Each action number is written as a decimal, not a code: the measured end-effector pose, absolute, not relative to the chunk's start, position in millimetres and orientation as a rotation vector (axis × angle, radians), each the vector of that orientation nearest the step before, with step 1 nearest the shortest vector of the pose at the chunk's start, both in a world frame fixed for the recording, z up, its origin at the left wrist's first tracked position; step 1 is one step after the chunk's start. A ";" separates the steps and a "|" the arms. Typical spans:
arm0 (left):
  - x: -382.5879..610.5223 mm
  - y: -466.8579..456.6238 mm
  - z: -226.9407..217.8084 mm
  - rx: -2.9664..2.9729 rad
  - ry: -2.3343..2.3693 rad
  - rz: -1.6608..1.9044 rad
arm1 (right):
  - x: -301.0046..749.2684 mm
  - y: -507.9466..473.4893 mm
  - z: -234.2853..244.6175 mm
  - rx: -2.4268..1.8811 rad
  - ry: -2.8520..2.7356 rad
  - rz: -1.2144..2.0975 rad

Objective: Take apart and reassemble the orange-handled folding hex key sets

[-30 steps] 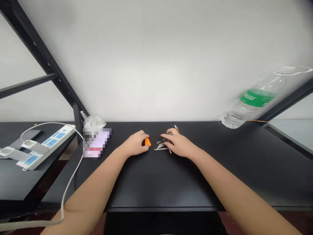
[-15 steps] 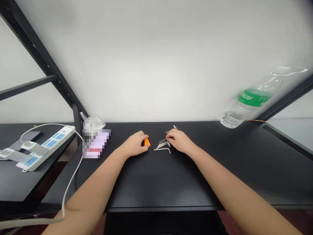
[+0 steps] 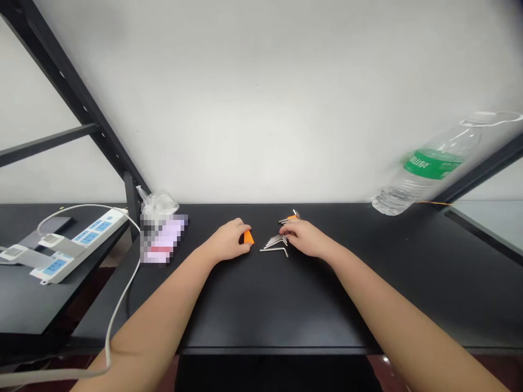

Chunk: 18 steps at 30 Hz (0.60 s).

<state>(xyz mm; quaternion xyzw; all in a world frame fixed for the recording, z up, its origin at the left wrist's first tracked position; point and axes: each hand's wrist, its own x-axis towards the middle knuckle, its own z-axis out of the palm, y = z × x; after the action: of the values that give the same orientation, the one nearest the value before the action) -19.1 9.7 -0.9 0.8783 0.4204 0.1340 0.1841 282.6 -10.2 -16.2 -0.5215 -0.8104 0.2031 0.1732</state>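
Our left hand (image 3: 229, 239) keeps gripping orange block (image 3: 248, 237), nearer back edge of table (image 3: 261, 305) than front. Our right hand (image 3: 304, 238), fingers gathered since 1 s ago, sits at hex keys (image 3: 276, 241) beside block; grip we cannot tell.

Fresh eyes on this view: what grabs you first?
Probably the bright orange piece between the left hand's thumb and fingers, mid-picture against the black table. Next, the shiny L-shaped metal keys just right of it, with the right hand at their right end. Then the big clear bottle with its green label, by the wall at far right.
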 end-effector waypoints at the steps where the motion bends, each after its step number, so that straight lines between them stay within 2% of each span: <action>1: -19.1 9.5 -0.7 2.479 1.182 0.381 | 281.9 -11.3 -14.4 -1.461 -2.316 0.578; 18: -18.2 9.3 0.6 2.475 1.196 0.371 | 284.6 -20.6 4.4 -1.445 -2.397 0.496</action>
<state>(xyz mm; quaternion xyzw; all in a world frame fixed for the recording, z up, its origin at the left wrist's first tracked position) -18.2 9.3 0.6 0.8773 0.4240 0.1313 0.1826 284.6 -20.6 4.4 -0.5026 -0.8339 0.1725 0.1491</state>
